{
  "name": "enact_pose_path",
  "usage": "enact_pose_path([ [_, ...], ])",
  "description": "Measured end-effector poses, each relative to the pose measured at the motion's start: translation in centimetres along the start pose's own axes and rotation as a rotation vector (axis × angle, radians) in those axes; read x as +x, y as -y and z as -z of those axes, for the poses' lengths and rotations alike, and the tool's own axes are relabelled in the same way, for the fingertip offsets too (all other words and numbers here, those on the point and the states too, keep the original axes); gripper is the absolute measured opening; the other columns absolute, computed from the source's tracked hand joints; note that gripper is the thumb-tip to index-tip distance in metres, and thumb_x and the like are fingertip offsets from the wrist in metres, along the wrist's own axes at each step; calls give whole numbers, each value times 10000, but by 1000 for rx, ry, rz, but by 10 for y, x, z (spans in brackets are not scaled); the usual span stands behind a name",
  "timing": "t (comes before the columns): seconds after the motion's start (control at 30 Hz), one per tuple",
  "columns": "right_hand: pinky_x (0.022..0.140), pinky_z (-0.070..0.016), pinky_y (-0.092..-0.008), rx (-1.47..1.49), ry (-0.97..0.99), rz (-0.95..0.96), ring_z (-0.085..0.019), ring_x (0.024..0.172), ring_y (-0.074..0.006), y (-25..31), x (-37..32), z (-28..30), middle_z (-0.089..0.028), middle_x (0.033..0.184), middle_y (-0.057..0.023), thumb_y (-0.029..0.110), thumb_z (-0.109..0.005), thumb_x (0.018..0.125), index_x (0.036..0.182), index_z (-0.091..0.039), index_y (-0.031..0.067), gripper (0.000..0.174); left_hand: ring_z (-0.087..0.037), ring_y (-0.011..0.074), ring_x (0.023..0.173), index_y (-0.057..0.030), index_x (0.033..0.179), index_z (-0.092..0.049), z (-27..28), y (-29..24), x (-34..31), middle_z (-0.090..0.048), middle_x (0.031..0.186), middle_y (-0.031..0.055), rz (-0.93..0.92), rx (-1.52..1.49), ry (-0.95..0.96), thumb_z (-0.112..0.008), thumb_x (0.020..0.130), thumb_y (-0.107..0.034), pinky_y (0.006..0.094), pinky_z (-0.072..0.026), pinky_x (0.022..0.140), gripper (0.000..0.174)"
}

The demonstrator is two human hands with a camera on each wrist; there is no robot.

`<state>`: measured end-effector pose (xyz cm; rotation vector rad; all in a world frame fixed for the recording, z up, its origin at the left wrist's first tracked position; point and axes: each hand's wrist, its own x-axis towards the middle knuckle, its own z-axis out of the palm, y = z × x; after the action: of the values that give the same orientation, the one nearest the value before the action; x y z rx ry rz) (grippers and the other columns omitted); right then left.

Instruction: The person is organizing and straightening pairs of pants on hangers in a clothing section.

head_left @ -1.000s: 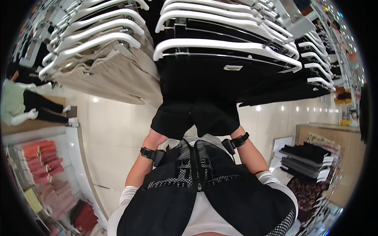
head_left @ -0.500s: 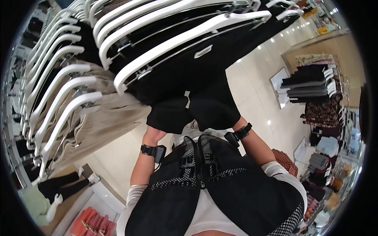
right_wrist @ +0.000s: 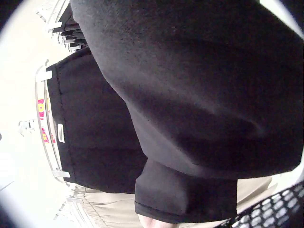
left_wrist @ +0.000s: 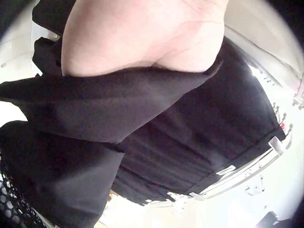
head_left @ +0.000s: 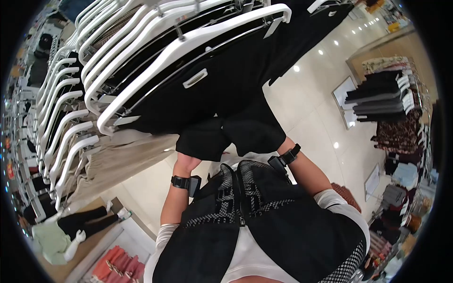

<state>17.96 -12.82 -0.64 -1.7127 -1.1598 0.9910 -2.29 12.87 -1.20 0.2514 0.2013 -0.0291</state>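
Observation:
Black trousers hang by the waistband from a white hanger, a small pale label on the waist. My left hand is inside or under one leg end; in the left wrist view only the heel of the hand shows above the black cloth. Fabric of the other leg end covers my right hand nearly to the wrist. In the right wrist view dark cloth fills most of the picture. The fingers of both hands are hidden.
More white hangers with beige trousers stand at the left. A mannequin in a green top and folded coral clothes are lower left. Another rack of dark clothes is at the right, beyond tiled floor.
The head view has turned, so the hanging trousers and hangers slant and sit further left. Both hands stay at the leg ends, and the gap between the legs has narrowed since half a second ago.

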Motion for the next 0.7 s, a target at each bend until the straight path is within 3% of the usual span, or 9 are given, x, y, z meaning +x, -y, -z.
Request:
enact_pose_path([
  [0.03, 1087, -487, -337, -7, 21, 19, -623, 1222, -214, -6, 0, 10, -661, 1348, -75, 202, -835, 847, 1367, -628, 67, 575, -522, 350, 1402, 0, 1492, -488, -6, 5, 4, -511, 1546, 177, -21, 1, 35, -400, 1101, -415, 493, -402, 1207, 577],
  [0.23, 1076, -492, -336, -26, 171, 135, -630, 1207, -211, -29, -14, 93, -667, 1338, -70, 203, -842, 839, 1358, -636, 71, 574, -513, 364, 1405, 0, 1480, -500, -21, 76, 34, -510, 1545, 189, -241, -52, -175, -387, 1101, -426, 495, -390, 1211, 581],
  [0.3, 1063, -502, -337, -28, 135, 139, -643, 1179, -221, -43, -21, 116, -669, 1328, -75, 210, -842, 837, 1364, -630, 77, 584, -511, 362, 1407, -4, 1481, -501, -34, 102, 48, -514, 1542, 189, -314, -95, -172, -385, 1102, -435, 495, -393, 1208, 585],
  [0.37, 1053, -511, -339, 258, 178, 35, -652, 1164, -227, -64, -25, 133, -667, 1329, -80, 208, -819, 859, 1372, -622, 73, 565, -515, 349, 1405, -14, 1488, -498, -48, 120, 57, -517, 1542, 177, -353, -101, -204, -404, 1100, -449, 486, -398, 1205, 590],
  [0.43, 1046, -522, -341, 824, 285, -218, -655, 1165, -227, -83, -28, 145, -660, 1340, -87, 195, -775, 908, 1381, -610, 59, 520, -525, 325, 1397, -32, 1500, -491, -60, 137, 56, -521, 1544, 151, -348, -76, -275, -442, 1093, -470, 466, -405, 1200, 600],
  [0.53, 1055, -527, -341, 815, 330, -146, -645, 1197, -222, -79, -22, 161, -646, 1366, -106, 160, -674, 996, 1395, -587, 20, 431, -522, 299, 1398, -39, 1534, -450, -50, 167, 39, -506, 1556, 138, -457, 101, -382, -520, 1081, -413, 442, -401, 1200, 591],
  [0.6, 1060, -526, -337, 25, 328, 210, -632, 1225, -209, -60, -13, 168, -637, 1381, -115, 148, -652, 1017, 1399, -576, -7, 419, -512, 283, 1405, -45, 1559, -413, -56, 185, 36, -495, 1565, 128, -600, 169, -533, -549, 1075, -370, 430, -391, 1204, 599],
  [0.67, 1060, -527, -338, -234, 310, 335, -628, 1235, -207, -55, -2, 165, -635, 1385, -120, 156, -657, 1016, 1401, -572, -17, 430, -498, 272, 1417, -50, 1580, -381, -66, 192, 32, -484, 1573, 119, -684, 251, -661, -556, 1076, -345, 422, -379, 1210, 610],
  [0.7, 1058, -527, -341, -106, 316, 270, -631, 1231, -212, -55, 3, 161, -638, 1380, -121, 170, -672, 1004, 1400, -573, -13, 448, -489, 267, 1425, -53, 1588, -367, -72, 191, 30, -478, 1577, 115, -698, 295, -711, -548, 1080, -342, 420, -373, 1213, 612],
])
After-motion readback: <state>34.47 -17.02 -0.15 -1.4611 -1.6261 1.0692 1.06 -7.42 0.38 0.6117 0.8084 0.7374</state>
